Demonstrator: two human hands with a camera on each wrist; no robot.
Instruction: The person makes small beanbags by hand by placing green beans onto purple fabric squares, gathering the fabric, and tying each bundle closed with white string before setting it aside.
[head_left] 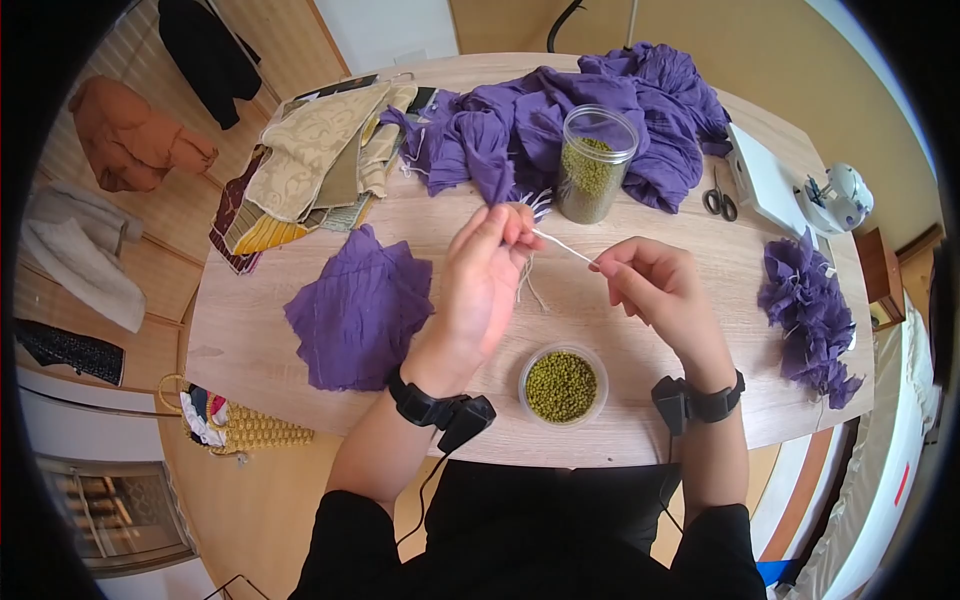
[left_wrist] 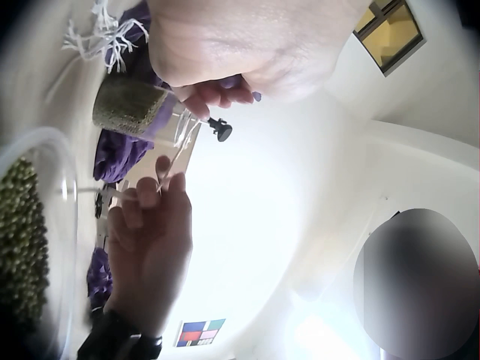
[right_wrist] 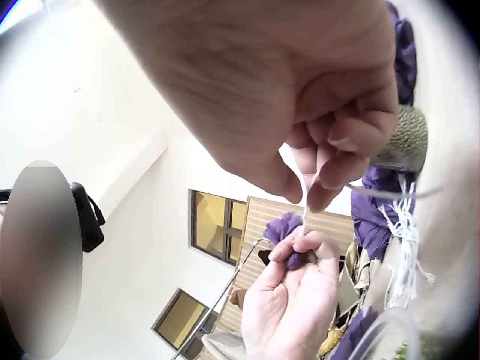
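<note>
A small gathered bundle of purple cloth (right_wrist: 283, 228) pokes out between the fingers of my left hand (head_left: 472, 295), which grips it at the neck. From there a white string (head_left: 565, 245) runs taut to my right hand (head_left: 662, 295), whose thumb and fingers pinch it. Both hands are raised above the table. Below them stands a clear round tub of green mung beans (head_left: 560, 387). Beyond the left fingers is a tall clear jar (head_left: 627, 150), partly filled with the same beans. More white strings (right_wrist: 405, 244) lie on the table near the jar.
Flat purple cloth pieces (head_left: 360, 310) lie at the left, with patterned fabrics (head_left: 310, 170) behind. A large purple cloth heap (head_left: 665, 120) spreads across the back. Black scissors (head_left: 719, 203), a small sewing machine (head_left: 845, 200) and ruffled purple cloth (head_left: 808, 320) are at the right.
</note>
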